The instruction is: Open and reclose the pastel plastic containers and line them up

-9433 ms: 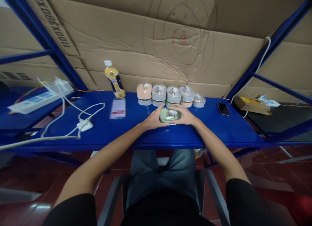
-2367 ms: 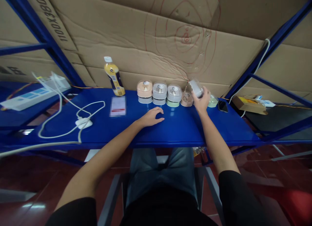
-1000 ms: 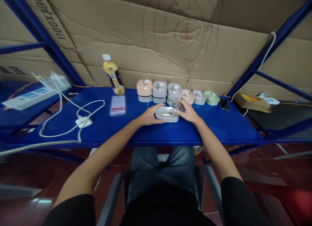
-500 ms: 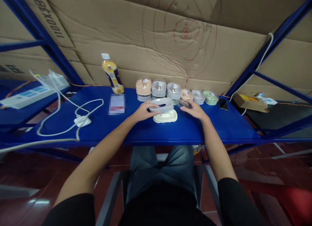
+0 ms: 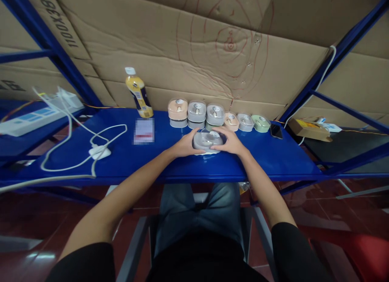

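Between my hands, near the table's front edge, is a small grey plastic box (image 5: 204,142) with a clear lid and a round label on top. It looks like a soap box. Only a thin strip of its pale base (image 5: 209,153) shows underneath. My left hand (image 5: 187,144) curves round the left side of the box, thumb along the front. On the other side my right hand (image 5: 231,142) grips the right end, fingers over the lid's edge. Just behind them stand stacked boxes of the same kind, grey (image 5: 197,111) and peach (image 5: 178,108).
Single peach, grey and green boxes (image 5: 260,123) continue the row rightward, up to a phone (image 5: 276,131). A drink bottle (image 5: 139,93) stands back left, behind a blurred card (image 5: 144,131). White cables and a charger (image 5: 100,152) lie left. Cardboard (image 5: 158,51) backs the blue table (image 5: 243,164).
The grey tray in my left hand has come down onto the pale base. My right hand has moved left with the clear lid, which now sits on top.
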`<action>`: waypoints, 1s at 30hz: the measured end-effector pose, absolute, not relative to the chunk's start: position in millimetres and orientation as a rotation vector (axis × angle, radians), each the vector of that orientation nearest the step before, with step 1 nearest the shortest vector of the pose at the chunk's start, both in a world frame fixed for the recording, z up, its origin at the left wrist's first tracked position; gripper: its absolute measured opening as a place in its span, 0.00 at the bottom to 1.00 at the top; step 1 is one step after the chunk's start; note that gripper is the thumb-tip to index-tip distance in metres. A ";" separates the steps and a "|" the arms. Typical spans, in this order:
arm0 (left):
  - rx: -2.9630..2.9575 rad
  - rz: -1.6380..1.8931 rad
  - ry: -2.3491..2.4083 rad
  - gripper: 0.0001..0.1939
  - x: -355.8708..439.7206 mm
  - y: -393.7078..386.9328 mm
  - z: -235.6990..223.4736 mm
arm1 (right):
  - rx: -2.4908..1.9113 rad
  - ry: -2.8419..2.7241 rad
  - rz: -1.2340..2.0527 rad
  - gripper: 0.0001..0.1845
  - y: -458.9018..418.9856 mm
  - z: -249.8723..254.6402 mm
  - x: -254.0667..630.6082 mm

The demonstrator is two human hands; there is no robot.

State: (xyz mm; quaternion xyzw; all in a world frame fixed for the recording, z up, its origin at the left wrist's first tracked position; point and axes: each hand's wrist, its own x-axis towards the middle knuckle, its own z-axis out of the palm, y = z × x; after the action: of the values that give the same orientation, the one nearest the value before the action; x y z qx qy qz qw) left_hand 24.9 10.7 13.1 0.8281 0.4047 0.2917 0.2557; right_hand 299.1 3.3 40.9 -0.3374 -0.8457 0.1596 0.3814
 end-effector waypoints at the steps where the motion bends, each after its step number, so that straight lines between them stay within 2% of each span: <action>1: 2.247 0.786 1.103 0.61 25.9 11.2 11.6 | -0.841 -2.195 0.407 0.45 2.2 40.7 292.4; 6: 2.260 0.805 1.062 0.55 24.6 14.3 8.7 | -0.874 -2.250 0.388 0.45 -0.7 39.8 277.0; 14: 2.254 0.772 1.052 0.60 21.9 13.9 10.7 | -0.945 -2.293 0.330 0.45 -4.0 37.6 275.1; 30: 2.357 0.629 1.042 0.54 8.0 14.9 23.5 | -1.078 -2.342 0.095 0.45 -16.2 33.2 260.4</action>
State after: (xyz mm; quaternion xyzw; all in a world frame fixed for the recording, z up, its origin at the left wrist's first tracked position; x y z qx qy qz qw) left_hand 8.0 14.9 23.5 0.8621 0.3812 0.2302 0.2418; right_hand 260.4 -16.2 33.2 -0.4013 -0.8723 0.0355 0.2772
